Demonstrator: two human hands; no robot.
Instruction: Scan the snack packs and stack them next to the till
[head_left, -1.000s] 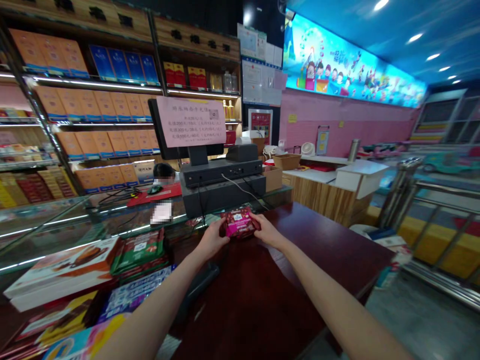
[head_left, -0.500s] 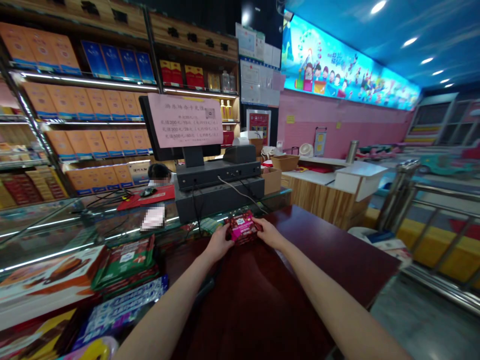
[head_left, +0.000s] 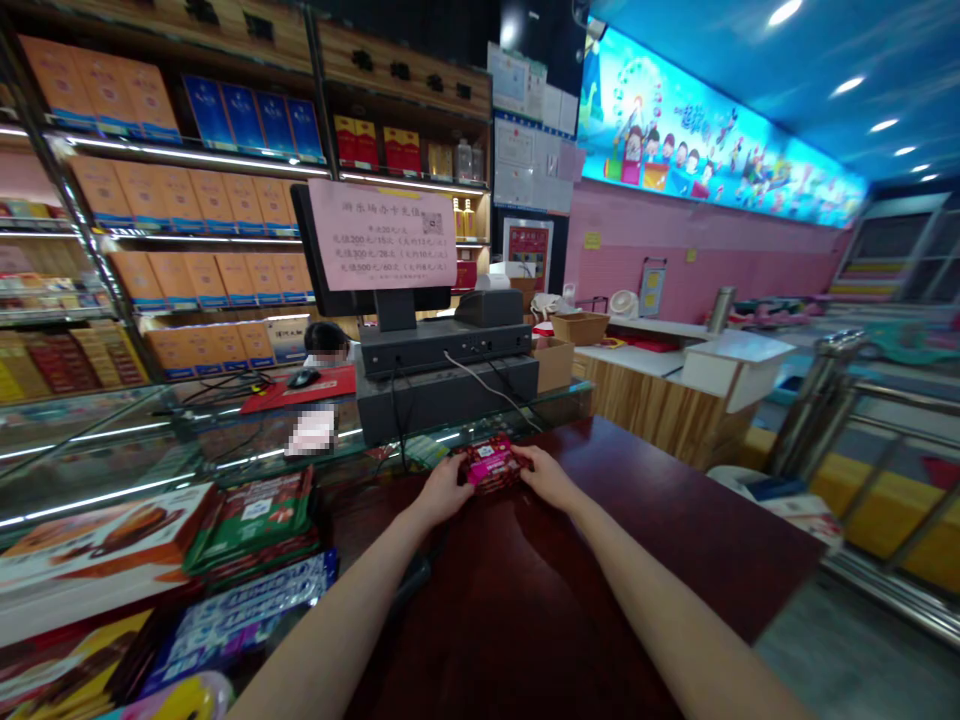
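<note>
Between my two hands is a small stack of pink and dark red snack packets point(head_left: 493, 462), at the far edge of the dark red-brown table point(head_left: 540, 590). My left hand point(head_left: 446, 488) grips its left side, thumb toward me. On the opposite side my right hand point(head_left: 549, 478) presses with bent fingers. The stack's front edge shows several layers; its underside is hidden. To the left lie green snack packets point(head_left: 259, 515) and a blue-and-white package point(head_left: 244, 615).
A till point(head_left: 442, 350) with a pink paper sign point(head_left: 386, 235) on its screen stands behind the packets. Glass counters run left, with an orange-and-white box point(head_left: 105, 535) in front. A person's head point(head_left: 327, 340) shows behind the counter. Metal railings point(head_left: 832, 400) stand at right.
The view has shifted slightly left, so the scene sits further right. Both hands still hold the packets, which now look tipped flatter, with more of their front layers showing.
</note>
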